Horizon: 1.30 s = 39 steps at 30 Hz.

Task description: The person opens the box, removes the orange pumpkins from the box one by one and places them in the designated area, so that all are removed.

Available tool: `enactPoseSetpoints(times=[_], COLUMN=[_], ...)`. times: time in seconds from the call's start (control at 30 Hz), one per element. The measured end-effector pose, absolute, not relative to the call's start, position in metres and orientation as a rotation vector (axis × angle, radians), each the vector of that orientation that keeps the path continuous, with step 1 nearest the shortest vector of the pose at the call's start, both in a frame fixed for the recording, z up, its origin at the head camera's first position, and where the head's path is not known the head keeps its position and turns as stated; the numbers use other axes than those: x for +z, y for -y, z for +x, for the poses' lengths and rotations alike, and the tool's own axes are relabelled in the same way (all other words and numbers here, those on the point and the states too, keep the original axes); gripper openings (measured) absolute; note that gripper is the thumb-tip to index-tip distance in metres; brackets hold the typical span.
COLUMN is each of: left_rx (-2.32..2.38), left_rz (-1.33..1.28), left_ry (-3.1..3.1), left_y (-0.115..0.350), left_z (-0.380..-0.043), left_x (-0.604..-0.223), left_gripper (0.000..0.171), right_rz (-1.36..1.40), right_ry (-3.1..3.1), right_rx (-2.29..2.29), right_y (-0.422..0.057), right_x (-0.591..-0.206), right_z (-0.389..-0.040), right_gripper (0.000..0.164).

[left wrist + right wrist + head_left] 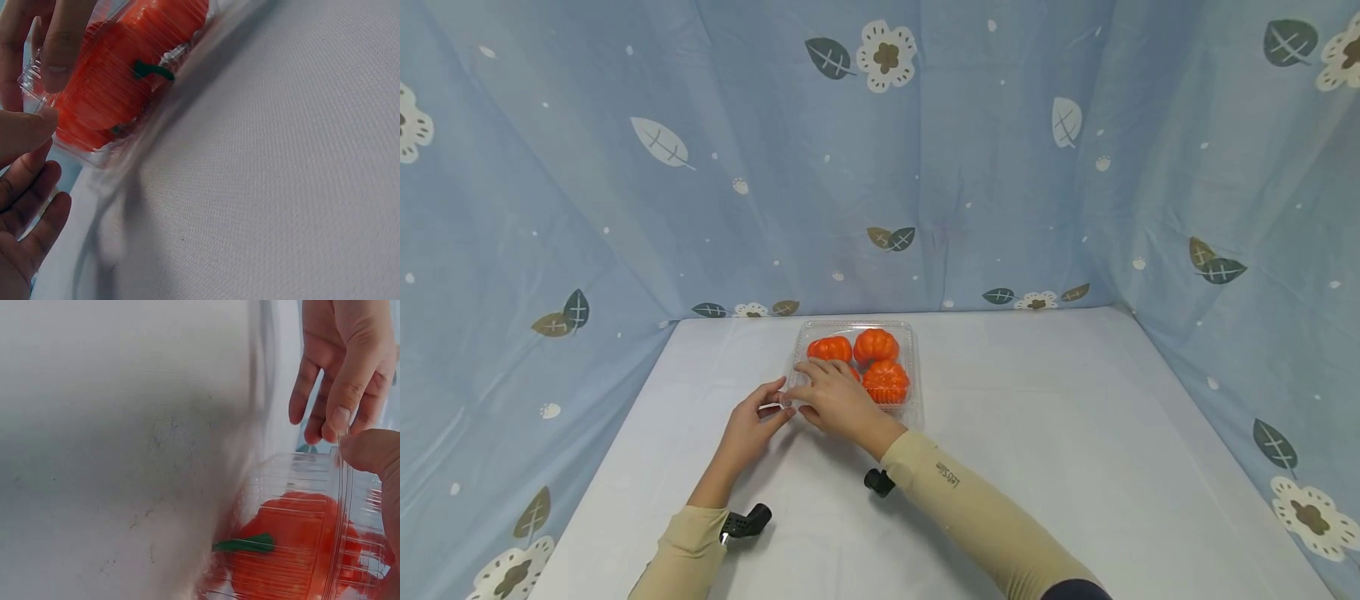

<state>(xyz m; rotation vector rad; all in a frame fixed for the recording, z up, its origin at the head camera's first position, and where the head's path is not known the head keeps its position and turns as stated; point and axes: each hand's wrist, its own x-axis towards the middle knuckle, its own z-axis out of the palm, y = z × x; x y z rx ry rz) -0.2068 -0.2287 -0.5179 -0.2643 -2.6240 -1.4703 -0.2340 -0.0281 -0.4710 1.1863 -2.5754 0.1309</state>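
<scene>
Box (912,346), clear plastic, on white bench (1037,417). Inside box: four orange pumpkins (876,346), green stems showing on some. Left hand (751,429): at box's near left corner, grip pinching its rim. Right hand (842,406): above box, fingers spread over its top, thumb touching rim. Behind box: blue curtain (790,208).

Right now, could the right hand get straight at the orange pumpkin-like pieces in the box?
Probably not: the right hand touches the clear box, but its plastic lid appears to cover the orange pieces. The lid would likely need lifting first.
</scene>
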Motion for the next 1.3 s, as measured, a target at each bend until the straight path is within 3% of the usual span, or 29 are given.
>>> enactPoseSetpoints(times=[1.3], left_rx=[-1.588], left_rz=[-0.301], left_ry=[2.59], left_y=[0.23], left_z=[-0.206], left_x=[-0.517], left_gripper=[0.055], right_rz=[1.148], right_ry=[2.391], right_rx=[0.114], right_y=[0.034], right_x=[-0.488], right_z=[-0.242], right_gripper=[0.014])
